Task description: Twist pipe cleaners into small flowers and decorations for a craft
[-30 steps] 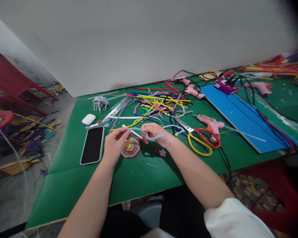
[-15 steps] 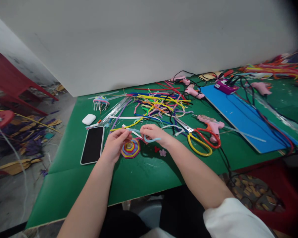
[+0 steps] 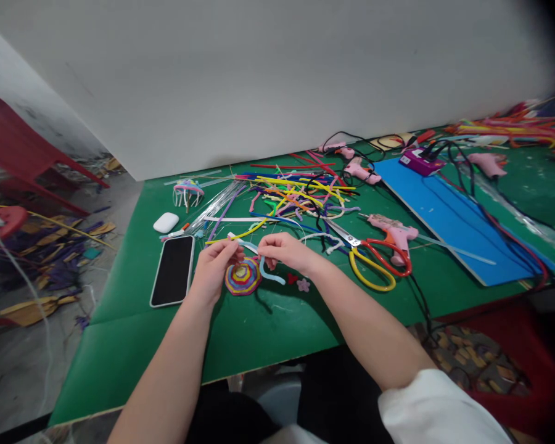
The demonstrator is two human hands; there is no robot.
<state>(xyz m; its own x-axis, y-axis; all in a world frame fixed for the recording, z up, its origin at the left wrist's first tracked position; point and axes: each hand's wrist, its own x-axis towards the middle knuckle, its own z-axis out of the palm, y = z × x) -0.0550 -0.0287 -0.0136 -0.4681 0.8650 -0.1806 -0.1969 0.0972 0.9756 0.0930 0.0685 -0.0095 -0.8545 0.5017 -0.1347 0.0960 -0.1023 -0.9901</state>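
Note:
A light blue pipe cleaner (image 3: 272,279) is stretched between my two hands, its free end curling down below the right fingers. My left hand (image 3: 219,262) pinches one end of it between thumb and fingertips. My right hand (image 3: 282,253) grips it further along, fingers closed. Just under the hands a round disc of coiled coloured pipe cleaners (image 3: 243,277) lies on the green table. To its right are a small red piece (image 3: 291,279) and a pale purple flower shape (image 3: 303,285).
A phone (image 3: 172,271) and a white case (image 3: 166,222) lie to the left. Behind the hands is a heap of pipe cleaners (image 3: 296,191). Open scissors (image 3: 374,265), a pink glue gun (image 3: 398,234) and a blue board (image 3: 462,222) are on the right, with trailing cables.
My right hand has shifted its grip slightly left along the light blue pipe cleaner. The free end now hangs lower and further left. My left hand has barely moved.

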